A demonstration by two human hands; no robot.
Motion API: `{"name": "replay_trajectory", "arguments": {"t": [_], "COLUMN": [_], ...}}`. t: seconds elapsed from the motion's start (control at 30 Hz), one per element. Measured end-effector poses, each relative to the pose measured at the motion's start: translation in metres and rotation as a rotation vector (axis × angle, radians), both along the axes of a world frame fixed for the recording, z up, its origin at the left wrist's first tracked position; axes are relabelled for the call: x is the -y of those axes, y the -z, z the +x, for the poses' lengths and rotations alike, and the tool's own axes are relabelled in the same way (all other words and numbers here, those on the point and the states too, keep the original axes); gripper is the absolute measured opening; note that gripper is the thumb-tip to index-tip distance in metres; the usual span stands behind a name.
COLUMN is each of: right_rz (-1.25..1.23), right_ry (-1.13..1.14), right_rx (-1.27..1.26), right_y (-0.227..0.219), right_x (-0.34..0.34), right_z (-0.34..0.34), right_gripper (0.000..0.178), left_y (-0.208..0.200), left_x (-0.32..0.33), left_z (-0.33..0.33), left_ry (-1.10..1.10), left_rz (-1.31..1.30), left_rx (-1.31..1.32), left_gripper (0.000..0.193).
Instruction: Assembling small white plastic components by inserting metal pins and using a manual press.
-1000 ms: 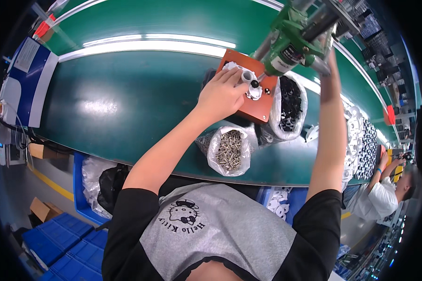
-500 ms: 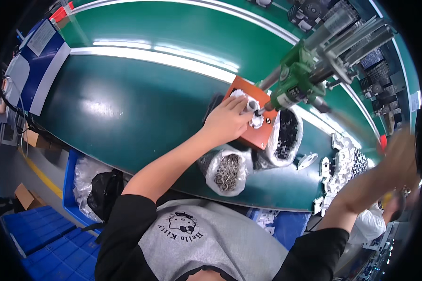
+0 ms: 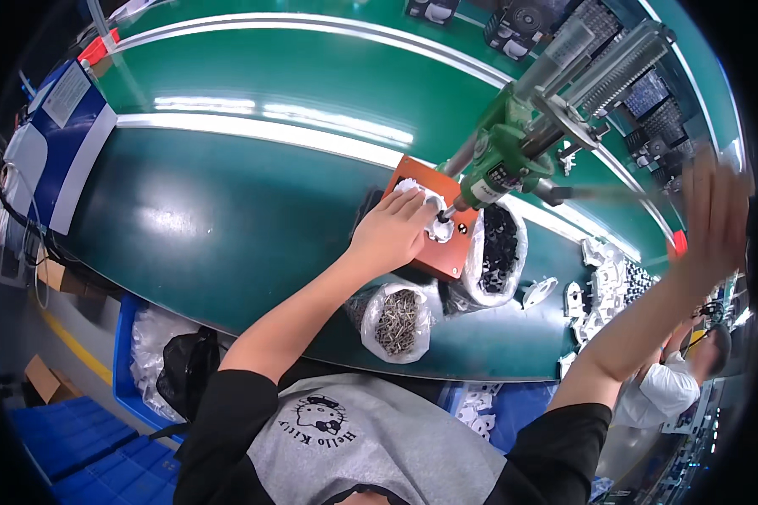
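My left hand [image 3: 387,229] is closed on a white molded part [image 3: 436,229], which rests on an orange block [image 3: 453,259]. The fingers lie over the part and hide some of it. Right beside those fingertips, the dark tip of a green hand press [image 3: 499,164] reaches down to the part; whether they touch, I cannot tell. Off to the right, my right hand [image 3: 712,220] is raised and blurred, its fingers stretched out near the end of the smeared press lever [image 3: 602,194].
Close to the block stand a clear bag of small black pieces [image 3: 499,252] and a bag of metal screws [image 3: 398,322]. Loose white parts [image 3: 602,286] cover the bench's right side. A blue bin [image 3: 126,370] sits below left. Another person [image 3: 661,391] works at far right.
My right hand has moved upward on the right side. The press's upper shaft and spring show more sharply. My left hand stays on the white part while the whole view shifts slightly.
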State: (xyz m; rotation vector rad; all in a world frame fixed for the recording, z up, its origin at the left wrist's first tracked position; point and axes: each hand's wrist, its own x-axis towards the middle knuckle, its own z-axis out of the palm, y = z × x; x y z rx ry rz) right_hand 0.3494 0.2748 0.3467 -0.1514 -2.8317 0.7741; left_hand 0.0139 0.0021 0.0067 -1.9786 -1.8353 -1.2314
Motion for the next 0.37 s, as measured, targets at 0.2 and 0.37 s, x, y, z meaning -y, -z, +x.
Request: {"name": "replay_trajectory", "arguments": {"t": [0.2, 0.37], "right_rz": [-0.708, -0.774], "right_ry": [0.786, 0.318], "right_rx": [-0.710, -0.529], "right_y": [0.106, 0.195], "right_x": [0.031, 0.048], "right_z": [-0.197, -0.130], "right_gripper": [0.041, 0.069], "left_y": [0.007, 0.007], "left_x": [0.008, -0.001], "left_z": [-0.006, -0.002], "left_ry": [-0.100, -0.266], "left_rz": [-0.109, -0.295], "left_rx": [0.053, -0.027], "left_gripper": [0.056, 0.076]}}
